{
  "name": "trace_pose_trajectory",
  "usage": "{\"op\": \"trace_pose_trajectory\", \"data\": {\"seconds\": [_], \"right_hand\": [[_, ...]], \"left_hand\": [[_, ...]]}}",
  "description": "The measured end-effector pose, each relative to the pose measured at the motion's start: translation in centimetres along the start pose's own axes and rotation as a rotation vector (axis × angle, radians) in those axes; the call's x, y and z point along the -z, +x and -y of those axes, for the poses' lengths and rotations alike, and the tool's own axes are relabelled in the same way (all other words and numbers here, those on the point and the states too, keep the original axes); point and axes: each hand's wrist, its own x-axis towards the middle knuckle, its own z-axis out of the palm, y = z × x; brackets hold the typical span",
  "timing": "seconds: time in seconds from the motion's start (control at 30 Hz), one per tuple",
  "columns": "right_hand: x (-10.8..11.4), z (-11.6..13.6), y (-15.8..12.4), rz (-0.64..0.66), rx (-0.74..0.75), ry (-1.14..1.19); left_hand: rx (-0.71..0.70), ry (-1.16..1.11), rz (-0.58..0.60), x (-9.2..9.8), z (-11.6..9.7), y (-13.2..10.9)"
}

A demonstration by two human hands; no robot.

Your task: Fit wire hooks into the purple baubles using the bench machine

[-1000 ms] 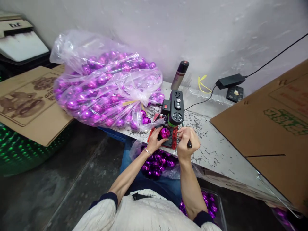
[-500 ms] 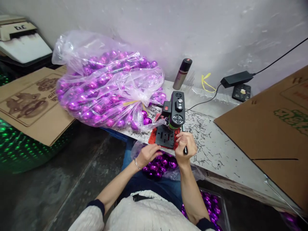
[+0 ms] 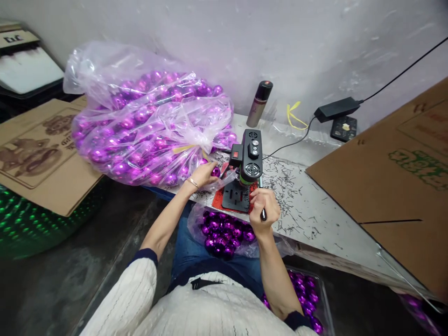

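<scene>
My left hand (image 3: 204,175) is at the tied neck of a large clear bag, its thumb and fingers around a shiny purple ball (image 3: 216,172). My right hand (image 3: 265,209) is closed in a fist around the black-tipped lever (image 3: 263,215) on the right side of a small black bench press (image 3: 252,156). The press has a red switch, round vents and a slotted base plate (image 3: 235,196) on a red sheet (image 3: 217,199). No ball shows on the plate. More purple balls (image 3: 224,233) lie in clear plastic on my lap.
The big bag of purple balls (image 3: 140,121) fills the left of the table. Behind the press are a spray can (image 3: 259,103), a yellow tie (image 3: 296,116) and a black power adapter (image 3: 338,109). Cardboard (image 3: 392,186) stands right; black scraps litter the tabletop (image 3: 297,205).
My left hand has moved from the front edge of the base plate up and left to the purple ball by the bag. My right hand stays on the lever. The view has shifted slightly.
</scene>
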Motion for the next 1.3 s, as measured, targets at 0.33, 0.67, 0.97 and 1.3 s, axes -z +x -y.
{"op": "trace_pose_trajectory", "data": {"seconds": [0.33, 0.67, 0.97, 1.3], "right_hand": [[0.2, 0.7, 1.3, -0.003, -0.053, 0.01], [0.7, 1.6, 3.5, 0.046, -0.103, -0.002], [0.8, 1.6, 2.8, 0.058, -0.101, 0.004], [1.0, 1.5, 2.4, 0.068, -0.089, -0.014]], "left_hand": [[0.302, -1.293, -0.274, -3.3, -5.1, -8.9], [0.25, -0.878, -0.431, -10.4, -6.2, -7.9], [0.136, -0.226, -0.398, -11.9, -6.9, -7.5], [-0.034, -0.145, -0.398, -11.6, -6.6, -7.0]]}}
